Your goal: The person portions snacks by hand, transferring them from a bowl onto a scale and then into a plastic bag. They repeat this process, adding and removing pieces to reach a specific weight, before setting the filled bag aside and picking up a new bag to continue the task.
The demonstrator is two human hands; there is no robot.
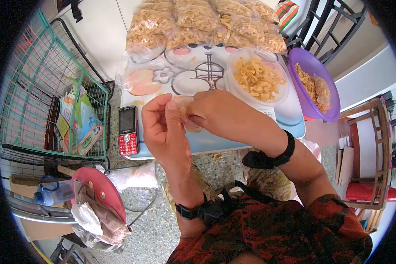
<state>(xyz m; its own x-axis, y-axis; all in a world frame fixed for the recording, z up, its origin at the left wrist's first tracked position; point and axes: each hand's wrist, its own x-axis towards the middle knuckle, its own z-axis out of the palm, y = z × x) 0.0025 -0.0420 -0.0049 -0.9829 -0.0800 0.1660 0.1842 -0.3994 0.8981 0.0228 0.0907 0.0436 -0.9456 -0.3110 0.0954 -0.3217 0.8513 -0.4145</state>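
My left hand [165, 125] is closed, thumb and fingers pinching the edge of a small clear plastic bag [185, 100] at the front of the table. My right hand [213, 112] is closed on the same bag from the other side, its knuckles hiding much of it. A little yellowish stuff shows through the plastic below the fingers. Just right of my right hand stands a clear round tub [231, 90] partly filled with yellow-brown chip strips [257, 79]. It rests on a white device with small buttons, mostly covered.
Filled bags of chips [193, 22] are stacked at the table's back. A red and black keypad phone [128, 131] lies at the left edge. A purple basin [306, 68] with more chips is at right. A green wire cage [53, 53] and a red stool [114, 198] stand left.
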